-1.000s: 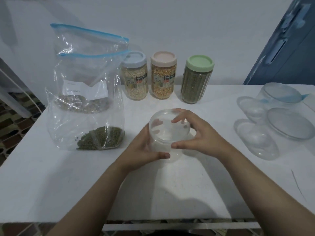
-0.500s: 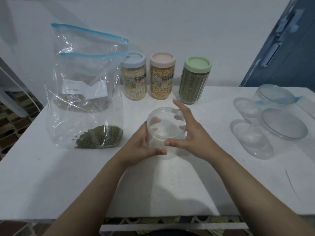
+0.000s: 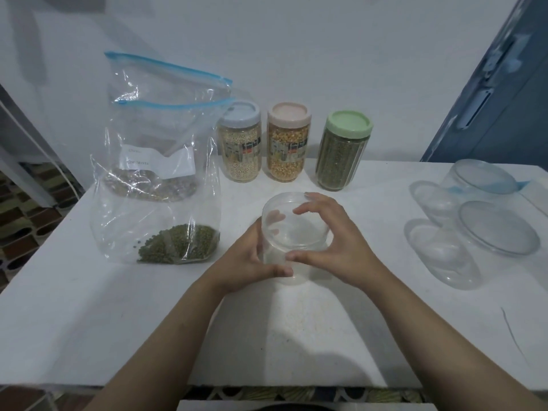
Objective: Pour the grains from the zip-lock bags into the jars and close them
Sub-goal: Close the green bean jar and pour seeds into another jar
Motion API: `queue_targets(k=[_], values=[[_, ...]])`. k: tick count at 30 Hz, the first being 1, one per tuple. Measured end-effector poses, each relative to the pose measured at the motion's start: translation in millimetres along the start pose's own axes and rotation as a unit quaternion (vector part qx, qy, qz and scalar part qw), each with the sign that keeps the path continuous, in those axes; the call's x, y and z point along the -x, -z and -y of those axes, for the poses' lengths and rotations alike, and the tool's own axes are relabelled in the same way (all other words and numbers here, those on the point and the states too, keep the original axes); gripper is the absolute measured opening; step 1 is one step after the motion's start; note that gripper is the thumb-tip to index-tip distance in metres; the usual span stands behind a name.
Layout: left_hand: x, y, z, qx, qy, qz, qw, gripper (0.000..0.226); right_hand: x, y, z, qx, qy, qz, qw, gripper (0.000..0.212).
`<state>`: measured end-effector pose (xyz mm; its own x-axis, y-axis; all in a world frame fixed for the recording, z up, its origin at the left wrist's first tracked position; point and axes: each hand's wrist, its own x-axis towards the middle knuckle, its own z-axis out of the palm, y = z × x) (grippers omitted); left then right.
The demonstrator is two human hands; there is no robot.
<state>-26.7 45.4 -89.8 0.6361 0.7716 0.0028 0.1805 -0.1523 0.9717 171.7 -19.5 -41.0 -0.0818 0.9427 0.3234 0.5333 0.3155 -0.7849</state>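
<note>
White wall behind, a blue door at the far right, and a white tabletop (image 3: 89, 307) under your arms. The landmark is the clear jar (image 3: 292, 241), which stands upright on the tabletop straight in front of you.

Your left hand (image 3: 252, 262) grips the jar's left wall: fingers curled behind the clear plastic, thumb lying across the front near the base. Your right hand (image 3: 335, 241) is clamped on the clear lid (image 3: 296, 222) on top of the jar, with fingertips hooked over its far rim and the thumb pressed to its near edge. The jar looks empty; you can see your fingers through it.

Left of the jar, two zip-lock bags stand one behind the other. The front bag (image 3: 160, 188), with a blue zip strip, holds a small heap of green grains (image 3: 178, 244) in its bottom corner. The rear bag (image 3: 166, 81) holds a layer of duller grains; I cannot tell their kind.

Behind the jar, against the wall, three filled and capped jars stand in a row: a blue-lidded jar (image 3: 240, 143) of pale grains, a pink-lidded jar (image 3: 289, 143) of yellow kernels, a green-lidded jar (image 3: 344, 152) of dark green grains.

Right of the jar, well apart, clear plastic containers (image 3: 441, 250) lie on their sides, with a round clear lid (image 3: 498, 229) among them.
</note>
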Motion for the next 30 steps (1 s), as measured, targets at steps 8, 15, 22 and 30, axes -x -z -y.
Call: queue_targets(k=[8, 15, 22, 30], values=[[-1, -4, 3, -0.025, -0.008, -0.036, 0.999, 0.105, -13, 44, -2, -0.120, -0.078, -0.314, 0.939, 0.028], [1, -29, 2, -0.056, -0.003, -0.131, 0.990, 0.101, 7, 34, -87, 0.159, -0.243, -0.172, 0.941, 0.016], [9, -34, 4, -0.070, -0.025, -0.158, 0.985, 0.112, 14, 27, -71, 0.225, -0.124, -0.231, 0.938, 0.023], [33, -7, -58, -0.126, -0.165, -0.438, 0.875, 0.029, -25, 26, 61, 0.086, 0.079, -0.209, 0.971, 0.012]])
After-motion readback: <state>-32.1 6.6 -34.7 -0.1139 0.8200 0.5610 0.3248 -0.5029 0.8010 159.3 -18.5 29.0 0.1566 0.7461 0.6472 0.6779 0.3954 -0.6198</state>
